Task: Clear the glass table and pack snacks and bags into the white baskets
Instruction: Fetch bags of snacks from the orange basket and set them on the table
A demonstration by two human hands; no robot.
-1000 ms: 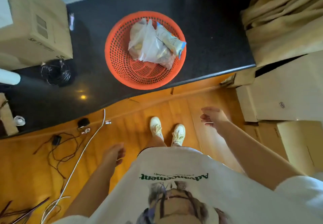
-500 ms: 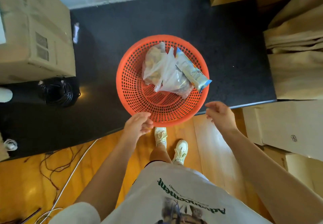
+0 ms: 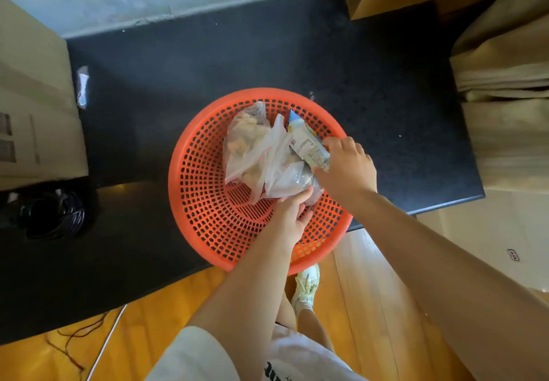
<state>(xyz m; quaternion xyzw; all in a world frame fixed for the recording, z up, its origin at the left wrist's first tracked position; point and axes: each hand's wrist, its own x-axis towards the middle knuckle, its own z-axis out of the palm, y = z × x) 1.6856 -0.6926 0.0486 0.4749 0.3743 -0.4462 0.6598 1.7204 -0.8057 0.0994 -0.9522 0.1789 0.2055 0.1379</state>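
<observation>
step: lifting snacks out of orange basket (image 3: pixel 196 190) on dark table (image 3: pixel 371 77) | right hand (image 3: pixel 346 169) pinches snack packet (image 3: pixel 307 143) | left hand (image 3: pixel 292 214) fingers under clear bags (image 3: pixel 255 154), grip unclear | next: lift both, find white baskets

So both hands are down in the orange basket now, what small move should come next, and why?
Probably lift both items straight up out of the basket. The right hand already has its grip on the snack packet, and the left hand sits at the lower edge of the clear bags. Whether the left fingers have closed cannot be told, so closing them may come first.
</observation>
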